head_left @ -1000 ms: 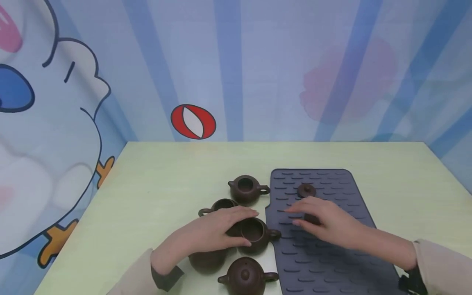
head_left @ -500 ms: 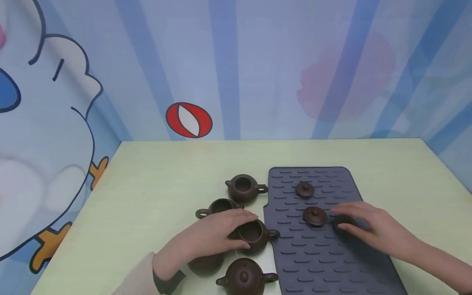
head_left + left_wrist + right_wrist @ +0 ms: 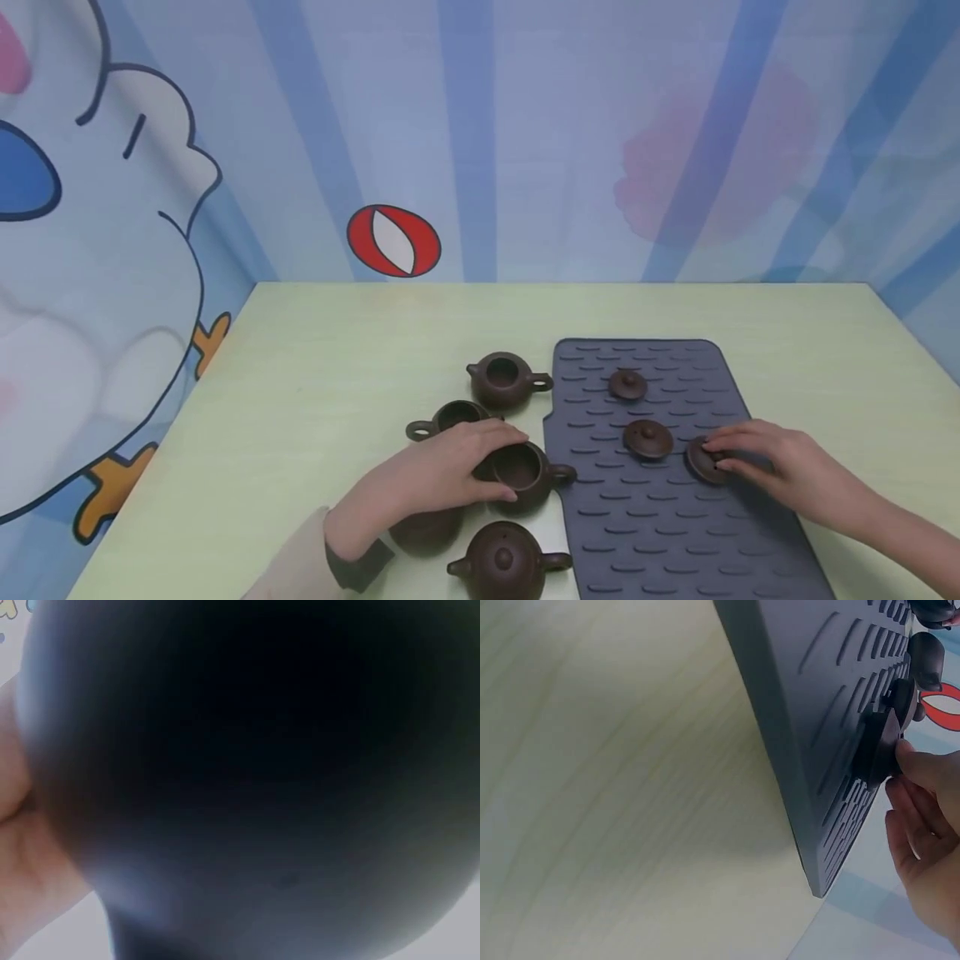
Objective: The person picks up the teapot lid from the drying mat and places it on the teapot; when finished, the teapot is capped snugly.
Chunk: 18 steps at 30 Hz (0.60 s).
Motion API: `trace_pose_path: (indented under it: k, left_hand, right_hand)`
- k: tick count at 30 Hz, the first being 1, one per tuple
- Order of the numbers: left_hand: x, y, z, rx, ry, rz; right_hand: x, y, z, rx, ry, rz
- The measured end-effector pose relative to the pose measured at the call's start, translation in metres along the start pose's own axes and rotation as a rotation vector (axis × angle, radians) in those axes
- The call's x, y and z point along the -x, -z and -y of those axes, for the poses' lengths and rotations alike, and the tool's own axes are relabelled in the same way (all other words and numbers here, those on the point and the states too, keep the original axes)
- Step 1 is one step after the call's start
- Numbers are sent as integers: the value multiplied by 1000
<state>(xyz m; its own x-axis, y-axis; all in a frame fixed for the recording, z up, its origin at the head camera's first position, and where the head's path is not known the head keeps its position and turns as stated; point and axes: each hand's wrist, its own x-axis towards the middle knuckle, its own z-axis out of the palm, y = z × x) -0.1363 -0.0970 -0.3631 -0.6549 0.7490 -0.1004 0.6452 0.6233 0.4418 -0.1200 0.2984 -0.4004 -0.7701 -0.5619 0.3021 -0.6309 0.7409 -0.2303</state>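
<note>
The right of the hands (image 3: 795,471) pinches a round, dark-brown lid (image 3: 699,460).

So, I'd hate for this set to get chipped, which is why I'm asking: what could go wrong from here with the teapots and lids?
The right grip pinches the rightmost lid close beside the middle lid; a slip might knock the two together. The left grip curls around an open teapot with a lidded teapot close on its near side; a shift could clink them. It also reaches over a partly hidden teapot, which it might brush.
</note>
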Motion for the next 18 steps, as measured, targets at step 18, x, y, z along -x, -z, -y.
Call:
trace_pose_path:
  k: [18]
  left_hand:
    - [-1,-1,2,67,2,-29]
  right_hand:
    - [-35,18,31,-93,112,-26]
